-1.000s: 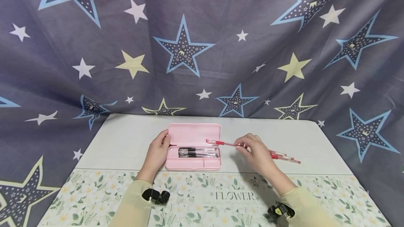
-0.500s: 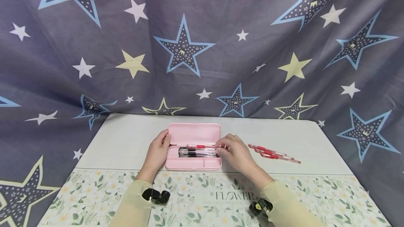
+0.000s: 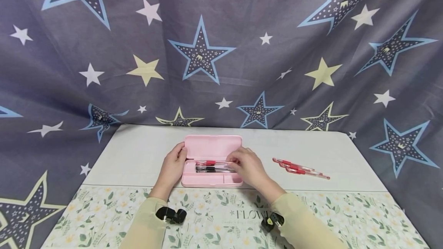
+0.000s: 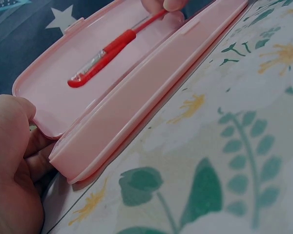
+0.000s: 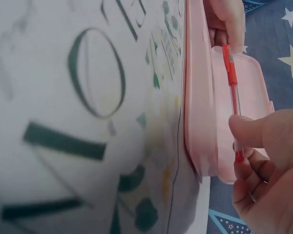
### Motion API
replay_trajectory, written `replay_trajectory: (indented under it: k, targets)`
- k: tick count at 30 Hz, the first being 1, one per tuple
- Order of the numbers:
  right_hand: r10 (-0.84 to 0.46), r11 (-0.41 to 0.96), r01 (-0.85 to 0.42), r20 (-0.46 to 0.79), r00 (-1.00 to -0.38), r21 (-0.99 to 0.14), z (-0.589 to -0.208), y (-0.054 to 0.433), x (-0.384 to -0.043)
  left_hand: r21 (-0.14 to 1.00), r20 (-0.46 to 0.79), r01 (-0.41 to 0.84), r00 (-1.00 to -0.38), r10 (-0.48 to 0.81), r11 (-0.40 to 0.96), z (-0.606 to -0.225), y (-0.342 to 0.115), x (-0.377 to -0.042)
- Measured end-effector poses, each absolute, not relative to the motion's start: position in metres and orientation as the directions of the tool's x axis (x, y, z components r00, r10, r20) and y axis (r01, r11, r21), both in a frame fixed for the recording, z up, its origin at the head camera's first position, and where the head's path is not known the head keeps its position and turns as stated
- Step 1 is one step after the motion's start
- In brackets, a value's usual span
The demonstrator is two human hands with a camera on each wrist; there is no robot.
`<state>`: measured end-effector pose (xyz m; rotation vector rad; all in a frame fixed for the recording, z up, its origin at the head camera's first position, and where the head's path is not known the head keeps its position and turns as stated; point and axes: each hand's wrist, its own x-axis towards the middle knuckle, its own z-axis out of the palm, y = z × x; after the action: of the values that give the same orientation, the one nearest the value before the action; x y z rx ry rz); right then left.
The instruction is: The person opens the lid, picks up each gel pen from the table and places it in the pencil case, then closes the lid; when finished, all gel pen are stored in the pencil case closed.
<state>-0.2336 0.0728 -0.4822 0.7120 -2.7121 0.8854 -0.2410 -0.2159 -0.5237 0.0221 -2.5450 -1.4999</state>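
A pink pencil case (image 3: 203,180) lies on the table with its lid (image 3: 212,146) tipped back. My left hand (image 3: 173,167) holds the case's left end near the hinge; in the left wrist view the thumb lies at the lid's edge. Between thumb and fingers of my right hand (image 3: 248,165), the clear end of a red gel pen (image 5: 233,73) is pinched. That pen spans the case's rear compartment, its red grip and cap pointing left. Black pens (image 3: 205,170) lie in the same compartment, partly covered by the right hand in the head view.
Several red pens (image 3: 300,169) lie in a loose bunch on the white tabletop (image 3: 138,153), right of the case. A flower-printed mat (image 3: 204,218) covers the near part. Behind the table hangs a dark curtain (image 3: 221,3) with stars.
My right hand has carried the red pen leftward from beside the red bunch to over the rear compartment and lowered it there. The left hand and the case have stayed put.
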Motion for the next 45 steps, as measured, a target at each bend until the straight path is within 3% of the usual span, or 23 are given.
replay_trajectory:
  k: [23,45]
  targets:
    - [-0.36,0.747,-0.461,0.291,-0.886,-0.479,-0.486,0.069,-0.235,0.867,0.152,0.081,-0.983,-0.105,0.491,-0.524,-0.216,-0.242]
    - [-0.245,0.761,-0.383,0.315,-0.917,-0.524,-0.468,0.139,-0.231,0.864,0.153,0.081,-0.982,-0.107,0.496,-0.524,-0.216,-0.242]
